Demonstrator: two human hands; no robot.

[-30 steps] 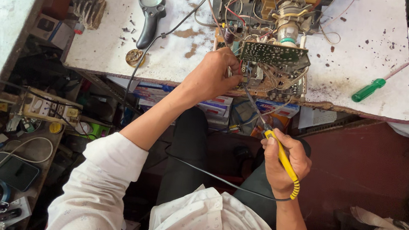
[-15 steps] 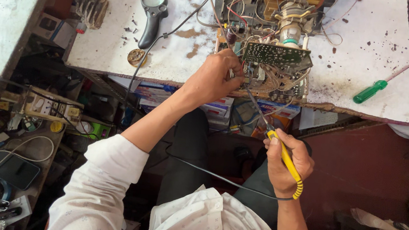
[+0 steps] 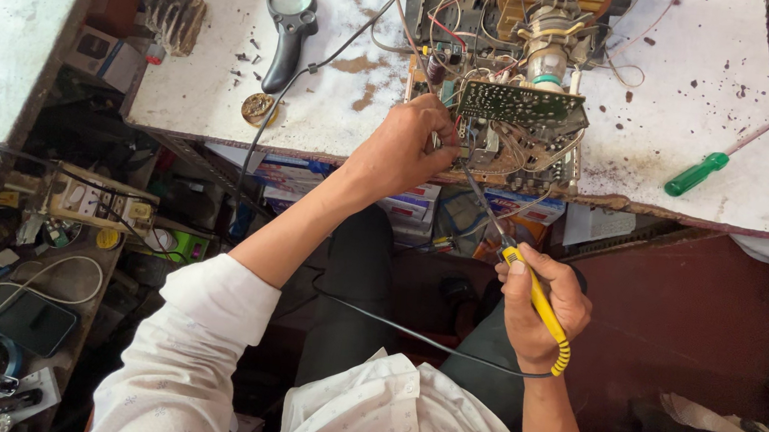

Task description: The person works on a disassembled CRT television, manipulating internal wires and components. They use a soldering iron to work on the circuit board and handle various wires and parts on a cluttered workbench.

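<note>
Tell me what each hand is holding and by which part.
The right hand grips a soldering iron by its yellow handle. The left hand rests on the circuit board at its near edge; a firm hold cannot be told.

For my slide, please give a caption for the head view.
Right hand points a yellow soldering iron at a circuit board; left hand steadies it.

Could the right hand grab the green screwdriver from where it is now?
Probably yes. The green screwdriver lies alone on the white table, nothing around it. But the right hand is full with the yellow soldering iron, so it must put that down first.
</note>
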